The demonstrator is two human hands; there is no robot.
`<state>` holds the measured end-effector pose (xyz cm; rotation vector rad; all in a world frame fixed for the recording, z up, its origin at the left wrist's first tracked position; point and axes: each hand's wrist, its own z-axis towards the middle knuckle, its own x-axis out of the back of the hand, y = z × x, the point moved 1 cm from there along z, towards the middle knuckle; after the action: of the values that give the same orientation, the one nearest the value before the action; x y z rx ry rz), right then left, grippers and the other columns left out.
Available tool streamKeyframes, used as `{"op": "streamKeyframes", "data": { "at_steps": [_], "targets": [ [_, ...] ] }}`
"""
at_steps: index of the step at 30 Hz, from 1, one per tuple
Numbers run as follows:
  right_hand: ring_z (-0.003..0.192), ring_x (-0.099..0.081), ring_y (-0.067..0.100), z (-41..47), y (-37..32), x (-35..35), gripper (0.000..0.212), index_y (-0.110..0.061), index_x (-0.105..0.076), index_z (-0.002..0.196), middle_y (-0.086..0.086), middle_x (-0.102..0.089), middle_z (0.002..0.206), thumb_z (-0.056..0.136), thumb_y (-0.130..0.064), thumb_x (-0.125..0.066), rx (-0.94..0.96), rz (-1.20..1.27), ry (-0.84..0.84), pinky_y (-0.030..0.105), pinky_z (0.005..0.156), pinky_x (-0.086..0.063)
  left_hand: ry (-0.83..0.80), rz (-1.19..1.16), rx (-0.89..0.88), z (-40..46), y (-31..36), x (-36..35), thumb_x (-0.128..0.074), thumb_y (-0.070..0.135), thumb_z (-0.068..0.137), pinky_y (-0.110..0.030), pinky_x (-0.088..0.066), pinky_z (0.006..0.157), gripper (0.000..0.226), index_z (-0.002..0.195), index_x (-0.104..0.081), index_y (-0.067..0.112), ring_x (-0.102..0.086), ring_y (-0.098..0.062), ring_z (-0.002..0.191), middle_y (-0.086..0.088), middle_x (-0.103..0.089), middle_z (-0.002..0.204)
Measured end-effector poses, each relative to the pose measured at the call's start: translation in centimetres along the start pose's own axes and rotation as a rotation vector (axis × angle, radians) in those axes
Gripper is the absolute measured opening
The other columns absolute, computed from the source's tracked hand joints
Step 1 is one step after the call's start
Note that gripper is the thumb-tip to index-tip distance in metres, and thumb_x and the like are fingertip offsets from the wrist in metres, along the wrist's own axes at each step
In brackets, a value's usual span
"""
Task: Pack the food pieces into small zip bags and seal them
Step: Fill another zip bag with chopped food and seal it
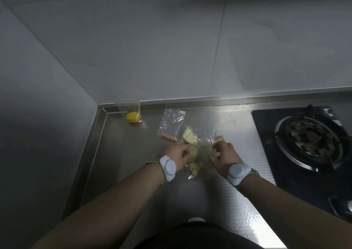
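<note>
Left grip [178,152] curled around a pale food piece [192,152] at the clear zip bag [202,147]. Right grip [222,154] pinching the bag's open edge. Bag lying between both grips on the desk [133,153]. Beyond them, a sausage bag [171,125]; farther left, a yellow-piece bag [132,113].

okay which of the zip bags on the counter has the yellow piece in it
The zip bag in the back left corner, leaning against the wall, apart from both hands. The middle bag holds a pinkish stick; the nearest holds pale chunks.
</note>
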<state>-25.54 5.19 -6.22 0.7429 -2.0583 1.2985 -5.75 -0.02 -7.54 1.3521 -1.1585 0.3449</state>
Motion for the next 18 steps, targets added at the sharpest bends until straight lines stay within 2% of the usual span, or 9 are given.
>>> {"op": "streamKeyframes", "data": {
  "at_steps": [3, 5, 9, 12, 15, 18],
  "targets": [
    [0.094, -0.061, 0.029, 0.7, -0.3, -0.2, 0.044, -0.017, -0.054, 0.117, 0.008, -0.043, 0.121, 0.079, -0.038, -0.063, -0.087, -0.023, -0.039, 0.034, 0.09, -0.048, 0.003, 0.002, -0.027, 0.2, -0.1, 0.0, -0.06, 0.019, 0.084, -0.033, -0.051, 0.08, 0.014, 0.095, -0.068, 0.016, -0.065, -0.026, 0.09, -0.006, -0.068, 0.099],
    [0.092, -0.061, 0.029, 1.0, -0.6, -0.5, 0.033, -0.017, -0.061, 0.108, 0.009, -0.044, 0.12, 0.081, -0.036, -0.062, -0.072, -0.037, -0.055, 0.03, 0.091, -0.047, 0.003, -0.013, -0.031, 0.0, -0.3, -0.1, -0.06, 0.018, 0.084, -0.033, -0.052, 0.08, 0.014, 0.096, -0.067, 0.016, -0.065, -0.026, 0.089, -0.006, -0.067, 0.1],
    [0.098, -0.055, 0.024, 1.2, -1.7, -1.2, 0.014, -0.018, -0.063, 0.093, 0.008, -0.045, 0.112, 0.083, -0.028, -0.063, 0.14, -0.002, 0.01, 0.027, 0.092, -0.045, -0.004, -0.018, -0.019, 0.0, -1.0, 0.5, -0.061, 0.017, 0.085, -0.033, -0.051, 0.083, 0.018, 0.102, -0.066, 0.015, -0.064, -0.025, 0.094, -0.006, -0.064, 0.107],
    [0.102, -0.05, 0.024, 1.4, -3.2, -1.6, 0.011, -0.017, -0.064, 0.092, 0.007, -0.049, 0.11, 0.082, -0.021, -0.065, 0.358, -0.009, 0.036, 0.026, 0.089, -0.041, 0.068, 0.034, -0.014, 0.2, -1.9, 1.4, -0.066, 0.018, 0.079, -0.032, -0.046, 0.091, 0.03, 0.108, -0.061, 0.016, -0.054, -0.024, 0.106, -0.007, -0.058, 0.113],
    [0.11, -0.045, 0.028, 1.4, -4.7, -1.9, 0.012, -0.021, -0.064, 0.092, 0.007, -0.049, 0.117, 0.08, -0.021, -0.068, 0.536, -0.107, 0.02, 0.033, 0.091, -0.041, 0.121, 0.021, 0.029, 0.1, -2.9, 2.6, -0.07, 0.017, 0.073, -0.028, -0.038, 0.1, 0.052, 0.122, -0.052, 0.015, -0.05, -0.022, 0.116, -0.003, -0.058, 0.118],
    [0.119, -0.038, 0.028, 1.3, -6.1, -1.9, 0.009, -0.03, -0.064, 0.089, 0.003, -0.045, 0.128, 0.08, -0.028, -0.066, 0.629, -0.207, -0.026, 0.04, 0.092, -0.041, 0.106, -0.088, 0.007, -0.2, -3.8, 3.4, -0.07, 0.01, 0.07, -0.028, -0.037, 0.104, 0.069, 0.133, -0.044, 0.016, -0.05, -0.02, 0.12, 0.0, -0.059, 0.124]
  ]
}}
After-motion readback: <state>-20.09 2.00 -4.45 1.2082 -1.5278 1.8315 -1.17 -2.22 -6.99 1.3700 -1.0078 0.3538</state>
